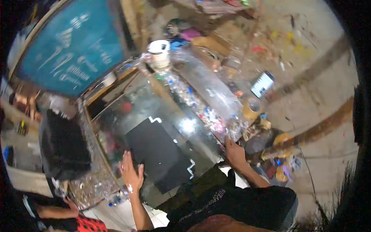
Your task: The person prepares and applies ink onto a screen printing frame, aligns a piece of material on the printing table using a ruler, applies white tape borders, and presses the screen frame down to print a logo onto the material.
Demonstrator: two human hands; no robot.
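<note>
A large framed mirror panel (170, 112) with a mosaic border of small coloured pieces lies tilted before me. A black sheet (156, 149) with white zigzag marks covers part of its glass. My left hand (130, 173) lies flat with fingers spread on the glass near the panel's lower edge. My right hand (234, 152) grips the panel's right corner at the mosaic border (208, 112).
A teal board with white writing (73, 46) leans at upper left. A white pot (159, 52) stands at the panel's far end. A phone (262, 84) and a tape roll (252, 107) lie on the paint-stained floor. Another person's arm (58, 210) shows at lower left.
</note>
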